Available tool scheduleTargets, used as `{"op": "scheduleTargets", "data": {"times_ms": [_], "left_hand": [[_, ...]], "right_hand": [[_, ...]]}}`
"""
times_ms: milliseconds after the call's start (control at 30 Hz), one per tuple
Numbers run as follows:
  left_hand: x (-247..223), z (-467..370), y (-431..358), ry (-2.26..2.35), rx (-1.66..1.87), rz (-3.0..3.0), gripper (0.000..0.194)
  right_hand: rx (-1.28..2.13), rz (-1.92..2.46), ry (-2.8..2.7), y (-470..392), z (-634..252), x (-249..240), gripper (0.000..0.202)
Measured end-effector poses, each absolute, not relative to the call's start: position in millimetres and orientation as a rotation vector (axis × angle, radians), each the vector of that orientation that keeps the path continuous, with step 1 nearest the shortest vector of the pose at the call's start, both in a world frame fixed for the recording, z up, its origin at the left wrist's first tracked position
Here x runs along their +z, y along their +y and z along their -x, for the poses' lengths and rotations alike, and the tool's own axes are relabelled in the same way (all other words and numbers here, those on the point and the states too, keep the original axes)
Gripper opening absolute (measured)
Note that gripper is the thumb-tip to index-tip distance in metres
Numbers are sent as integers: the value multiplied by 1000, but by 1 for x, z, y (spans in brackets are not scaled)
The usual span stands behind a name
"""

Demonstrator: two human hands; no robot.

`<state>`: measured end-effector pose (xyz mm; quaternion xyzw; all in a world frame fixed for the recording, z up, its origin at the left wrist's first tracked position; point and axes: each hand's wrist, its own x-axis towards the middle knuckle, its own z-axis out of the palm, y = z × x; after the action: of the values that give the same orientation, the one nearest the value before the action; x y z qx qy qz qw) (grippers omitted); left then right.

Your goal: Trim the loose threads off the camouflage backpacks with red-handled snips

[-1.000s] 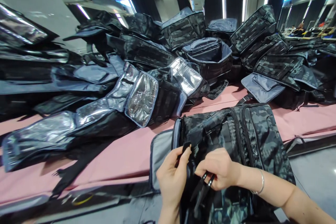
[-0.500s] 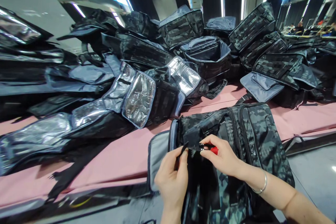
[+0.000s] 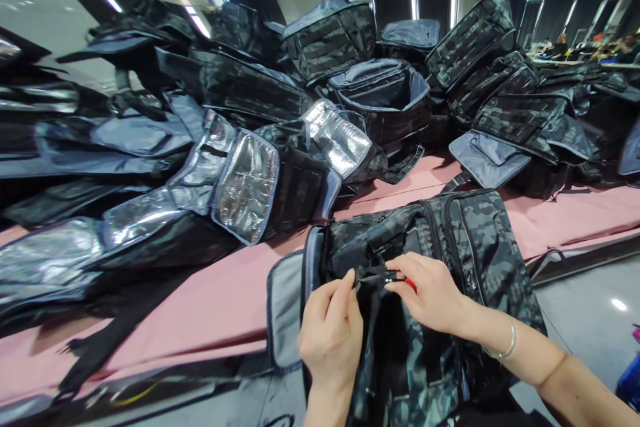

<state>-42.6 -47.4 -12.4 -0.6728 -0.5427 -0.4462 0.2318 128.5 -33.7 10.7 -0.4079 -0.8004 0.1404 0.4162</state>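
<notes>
A dark camouflage backpack (image 3: 495,247) lies on the pink-covered table in front of me, its grey-lined flap (image 3: 286,310) spread out at the left. Over the pack, my left hand (image 3: 333,327) pinches a piece of black strap between thumb and fingers. My right hand (image 3: 430,290), with a bracelet on the wrist, grips a small tool (image 3: 410,283) with a red and black handle. The tool's thin metal blades point left and reach the strap beside my left fingertips. Whether they touch the strap is too small to tell.
Many camouflage bags are heaped across the pink table (image 3: 225,300), some open with silver lining (image 3: 249,187). A black strap (image 3: 125,333) hangs over the front edge at the left. People sit far back at the right.
The view has shifted, so the bags appear further left. The tool's blades now reach my left fingertips, and my left fingers are raised slightly around the strap.
</notes>
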Motion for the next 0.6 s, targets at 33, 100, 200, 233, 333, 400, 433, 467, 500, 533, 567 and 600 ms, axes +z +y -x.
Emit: {"op": "scheduleTargets", "data": {"times_ms": [33, 100, 200, 233, 333, 400, 433, 467, 500, 533, 567, 600], "left_hand": [[-13, 42, -47, -1462, -1207, 1841, 26], [-12, 41, -45, -1403, -1174, 1824, 25], [-12, 41, -44, -1353, -1146, 1815, 25], [-12, 40, -43, -1345, -1142, 1817, 25], [-12, 39, -43, -1331, -1150, 1823, 27], [-11, 38, -43, -1331, -1162, 1833, 27], [-11, 37, -43, -1339, -1174, 1838, 27], [-11, 37, -44, -1354, -1194, 1843, 26], [-10, 36, -44, -1374, -1226, 1851, 24], [-9, 36, -44, -1398, -1268, 1865, 22], [-8, 36, -44, -1425, -1318, 1890, 19], [-7, 37, -45, -1457, -1373, 1921, 17]], "right_hand": [[306, 1027, -2026, -34, -129, 9, 14], [230, 1041, -2045, -34, -130, 8, 14], [122, 1075, -2069, -35, -130, 8, 15], [94, 1089, -2079, -35, -130, 9, 15], [75, 1114, -2104, -35, -132, 10, 15], [120, 1099, -2104, -35, -134, 11, 14], [168, 1075, -2095, -34, -135, 11, 13], [232, 1043, -2076, -34, -136, 12, 11], [303, 1010, -2045, -33, -137, 12, 10], [370, 982, -2000, -32, -138, 13, 9], [425, 963, -1943, -32, -139, 13, 8], [463, 954, -1882, -31, -139, 13, 8]]}}
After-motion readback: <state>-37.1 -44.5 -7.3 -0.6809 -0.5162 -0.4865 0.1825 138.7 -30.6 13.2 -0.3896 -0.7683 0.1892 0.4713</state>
